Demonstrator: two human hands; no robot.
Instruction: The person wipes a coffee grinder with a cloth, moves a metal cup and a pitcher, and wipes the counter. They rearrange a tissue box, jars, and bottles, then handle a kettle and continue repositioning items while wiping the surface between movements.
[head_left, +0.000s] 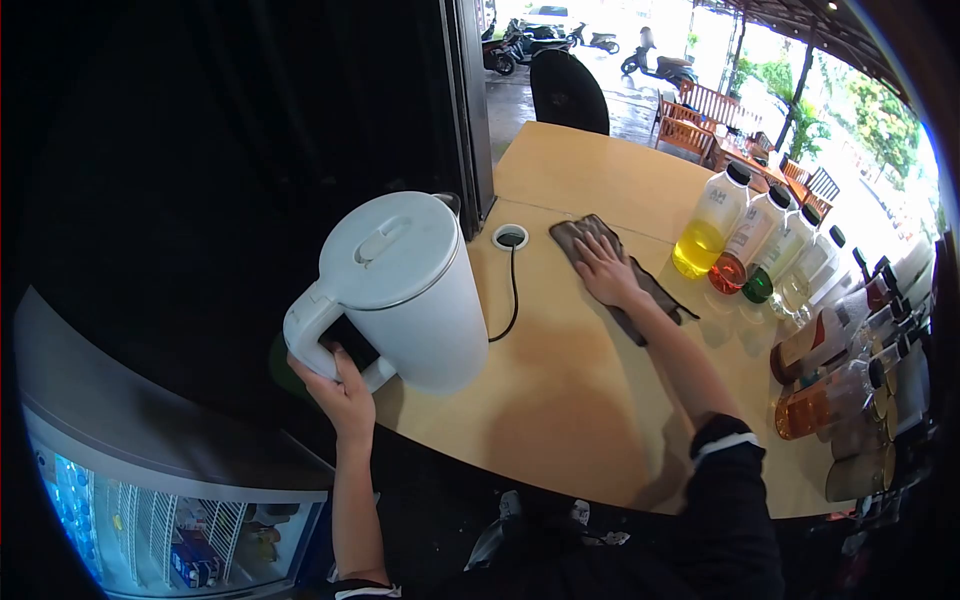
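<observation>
A white electric kettle (425, 300) with its lid closed is at the left side of the wooden table (560, 400). My left hand (340, 390) is wrapped round the lower part of its handle. Flat on a dark cloth (655, 295) lies my right hand (603, 270), fingers spread, pressing it against the tabletop. Between the two, a black cable comes out of a round cable hole (510, 237) and runs behind the kettle.
Bottles with coloured liquid, among them a yellow one (712, 225), line the table's right side, with jars (860, 470) nearer me. A lit glass-door fridge (180, 530) stands lower left. Beyond the table are a black chair (568, 90), wooden benches (690, 120) and parked scooters.
</observation>
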